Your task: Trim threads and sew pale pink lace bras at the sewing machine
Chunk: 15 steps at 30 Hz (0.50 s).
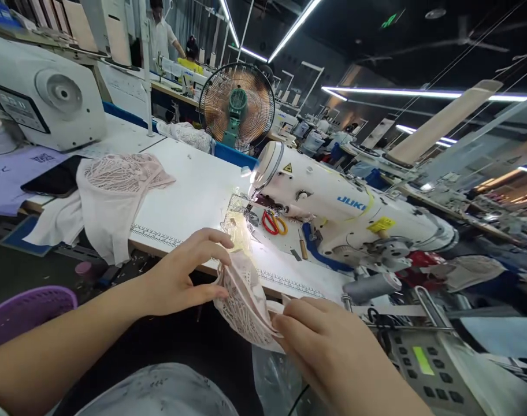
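Observation:
A pale pink lace bra (241, 312) hangs between my two hands at the front edge of the sewing table. My left hand (189, 268) pinches its upper left edge between thumb and fingers. At its lower right, my right hand (319, 335) is closed on the band; the fingertips are partly hidden by the fabric. Just beyond my hands stands the sewing machine (333, 196), its lamp lighting the needle area. Another pale pink lace bra (116, 185) lies to the left, its fabric draping over the table edge.
Red-and-yellow-handled scissors (274, 222) lie beneath the machine arm. A black phone (55, 176) is beside the other bra. A fan (236, 107) stands behind the table, a purple basket (33, 306) at lower left, a control panel (432, 364) at lower right. Co-workers are far back.

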Each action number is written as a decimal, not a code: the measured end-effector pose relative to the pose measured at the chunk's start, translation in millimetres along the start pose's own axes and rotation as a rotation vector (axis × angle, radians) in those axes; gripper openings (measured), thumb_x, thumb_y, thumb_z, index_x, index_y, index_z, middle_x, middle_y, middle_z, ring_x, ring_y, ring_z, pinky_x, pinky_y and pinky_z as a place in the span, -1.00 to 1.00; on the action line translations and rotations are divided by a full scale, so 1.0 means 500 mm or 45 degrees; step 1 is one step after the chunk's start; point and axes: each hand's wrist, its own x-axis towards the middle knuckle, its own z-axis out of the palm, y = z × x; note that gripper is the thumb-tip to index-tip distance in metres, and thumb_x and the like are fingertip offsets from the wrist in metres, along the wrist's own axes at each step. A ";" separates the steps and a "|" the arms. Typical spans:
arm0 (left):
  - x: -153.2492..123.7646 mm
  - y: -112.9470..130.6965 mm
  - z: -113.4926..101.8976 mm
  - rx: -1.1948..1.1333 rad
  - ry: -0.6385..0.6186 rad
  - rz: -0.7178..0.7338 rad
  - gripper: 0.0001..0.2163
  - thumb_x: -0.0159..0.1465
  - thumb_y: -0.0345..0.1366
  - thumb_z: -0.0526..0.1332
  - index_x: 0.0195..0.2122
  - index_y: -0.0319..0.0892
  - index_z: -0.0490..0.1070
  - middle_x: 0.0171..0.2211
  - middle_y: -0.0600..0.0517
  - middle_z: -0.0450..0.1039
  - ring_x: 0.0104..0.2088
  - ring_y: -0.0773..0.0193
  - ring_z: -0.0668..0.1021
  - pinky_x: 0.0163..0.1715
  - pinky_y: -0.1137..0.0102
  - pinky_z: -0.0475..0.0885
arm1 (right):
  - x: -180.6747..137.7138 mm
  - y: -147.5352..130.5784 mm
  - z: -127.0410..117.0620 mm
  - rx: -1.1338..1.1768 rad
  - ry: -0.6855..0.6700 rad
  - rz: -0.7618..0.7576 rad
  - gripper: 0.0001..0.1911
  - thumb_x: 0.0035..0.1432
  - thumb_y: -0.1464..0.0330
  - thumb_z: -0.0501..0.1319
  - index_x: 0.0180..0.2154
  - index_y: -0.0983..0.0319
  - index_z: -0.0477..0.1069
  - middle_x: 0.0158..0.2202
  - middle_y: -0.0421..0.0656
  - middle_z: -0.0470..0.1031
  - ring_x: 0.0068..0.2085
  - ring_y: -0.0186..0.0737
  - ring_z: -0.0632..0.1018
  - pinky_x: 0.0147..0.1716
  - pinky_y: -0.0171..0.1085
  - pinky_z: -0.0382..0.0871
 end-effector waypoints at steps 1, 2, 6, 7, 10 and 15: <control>0.002 -0.004 -0.004 -0.032 -0.017 0.008 -0.84 0.22 -0.35 0.22 -0.16 -0.13 0.33 -0.06 -0.09 0.33 0.04 0.15 0.40 0.00 0.26 0.39 | 0.002 -0.001 -0.001 -0.013 0.003 -0.002 -0.78 0.17 0.52 0.06 -0.50 0.20 0.30 -0.56 -0.19 0.37 -0.56 -0.27 0.35 -0.56 -0.27 0.10; 0.003 -0.008 -0.008 -0.050 -0.026 0.018 -0.88 0.23 -0.37 0.21 -0.21 -0.14 0.35 -0.11 -0.08 0.35 0.01 0.17 0.41 0.00 0.27 0.39 | 0.003 -0.001 -0.002 -0.021 0.001 -0.005 -0.77 0.17 0.52 0.06 -0.50 0.20 0.30 -0.57 -0.19 0.37 -0.56 -0.27 0.36 -0.57 -0.27 0.09; 0.000 -0.018 -0.020 -0.027 0.000 0.026 -0.94 0.22 -0.41 0.20 -0.39 -0.16 0.38 -0.15 -0.06 0.38 -0.07 0.23 0.47 -0.07 0.35 0.40 | 0.005 0.002 -0.005 -0.018 -0.001 -0.012 -0.77 0.18 0.51 0.03 -0.49 0.20 0.29 -0.56 -0.18 0.37 -0.55 -0.25 0.38 -0.57 -0.27 0.10; -0.002 -0.019 -0.022 -0.017 -0.002 0.013 -0.93 0.22 -0.41 0.20 -0.41 -0.16 0.38 -0.09 -0.08 0.39 -0.04 0.22 0.47 -0.07 0.35 0.40 | 0.005 0.003 -0.006 -0.017 -0.004 -0.013 -0.78 0.19 0.50 0.03 -0.48 0.20 0.30 -0.55 -0.18 0.38 -0.55 -0.24 0.38 -0.57 -0.27 0.10; -0.007 -0.021 -0.026 -0.011 -0.068 0.034 -0.97 0.22 -0.40 0.21 -0.37 -0.16 0.41 0.09 -0.13 0.36 0.08 0.13 0.43 0.02 0.27 0.39 | 0.005 0.004 -0.015 -0.029 -0.032 -0.010 -0.80 0.21 0.48 0.02 -0.43 0.19 0.32 -0.52 -0.16 0.41 -0.53 -0.22 0.40 -0.56 -0.26 0.13; 0.003 -0.023 -0.038 -0.008 -0.155 0.216 -0.89 0.26 -0.41 0.16 -0.30 -0.14 0.48 -0.02 -0.11 0.49 0.10 0.11 0.44 0.11 0.18 0.35 | -0.002 0.002 -0.030 0.005 -0.042 -0.040 -0.75 0.26 0.46 -0.04 -0.40 0.18 0.32 -0.50 -0.16 0.42 -0.52 -0.23 0.40 -0.54 -0.28 0.17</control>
